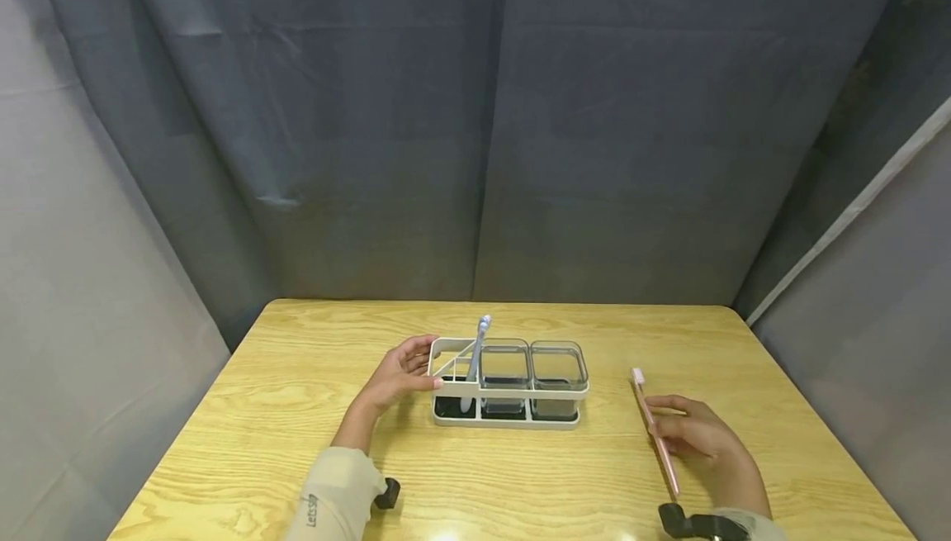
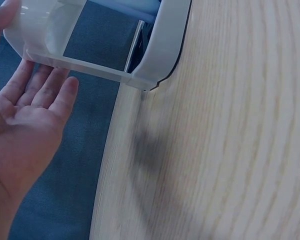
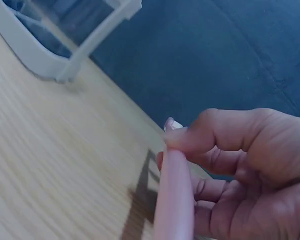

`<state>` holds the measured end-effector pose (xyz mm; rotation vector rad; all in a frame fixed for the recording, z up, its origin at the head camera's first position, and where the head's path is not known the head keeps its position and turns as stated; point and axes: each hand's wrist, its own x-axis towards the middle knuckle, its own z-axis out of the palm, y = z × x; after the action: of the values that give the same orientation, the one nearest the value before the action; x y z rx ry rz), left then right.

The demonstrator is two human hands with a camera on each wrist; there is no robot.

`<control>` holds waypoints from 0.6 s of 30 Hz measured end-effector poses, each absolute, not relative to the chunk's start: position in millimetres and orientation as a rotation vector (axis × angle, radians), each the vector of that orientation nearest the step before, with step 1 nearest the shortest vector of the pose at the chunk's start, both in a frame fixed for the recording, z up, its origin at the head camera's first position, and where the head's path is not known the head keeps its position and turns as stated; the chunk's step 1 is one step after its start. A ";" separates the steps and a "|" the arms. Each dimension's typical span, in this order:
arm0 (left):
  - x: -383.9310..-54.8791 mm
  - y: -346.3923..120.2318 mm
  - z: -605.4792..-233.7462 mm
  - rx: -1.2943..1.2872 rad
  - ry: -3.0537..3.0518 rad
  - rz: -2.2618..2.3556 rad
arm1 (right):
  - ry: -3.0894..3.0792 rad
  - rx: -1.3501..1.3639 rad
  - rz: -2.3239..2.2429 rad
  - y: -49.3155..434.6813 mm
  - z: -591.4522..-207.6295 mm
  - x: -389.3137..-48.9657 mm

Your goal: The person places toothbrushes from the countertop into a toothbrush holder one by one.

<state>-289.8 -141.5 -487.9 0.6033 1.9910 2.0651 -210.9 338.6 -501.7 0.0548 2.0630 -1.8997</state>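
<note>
A white toothbrush holder (image 1: pixel 458 389) stands on the table, with a divided section at its left and two clear cups, one in the middle (image 1: pixel 505 367) and one at the right (image 1: pixel 559 367). A bluish toothbrush (image 1: pixel 474 363) leans upright in the left section. My left hand (image 1: pixel 390 379) grips the holder's left end, thumb at the front and fingers (image 2: pixel 37 87) behind the upper rail. Right of the holder, my right hand (image 1: pixel 698 434) pinches a pink toothbrush (image 3: pixel 175 200) between thumb and fingers. Its bristles point away from me, and it appears raised above the table.
The wooden table (image 1: pixel 297 409) has rounded far corners. Behind it hangs a dark grey curtain (image 1: pixel 371 153), and paler cloth hangs at both sides. Black wrist mounts sit by the left cuff (image 1: pixel 387 493) and the right cuff (image 1: pixel 702 524).
</note>
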 end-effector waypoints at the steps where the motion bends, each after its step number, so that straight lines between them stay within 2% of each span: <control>1: -290.0 -141.3 -488.4 0.608 1.990 2.064 | 2.000 0.034 -1.958 336.8 -502.3 -210.9; 8: -289.1 -140.7 -488.0 0.591 2.005 2.069 | 1.895 -0.149 -2.117 324.7 -501.8 -209.5; 18: -289.2 -142.0 -489.4 0.592 1.973 2.076 | 2.037 -0.082 -2.203 301.7 -489.6 -207.9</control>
<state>-289.2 -142.0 -489.4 0.5916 1.9727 2.0755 -207.9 301.7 -489.6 -0.0825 2.0368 -2.2026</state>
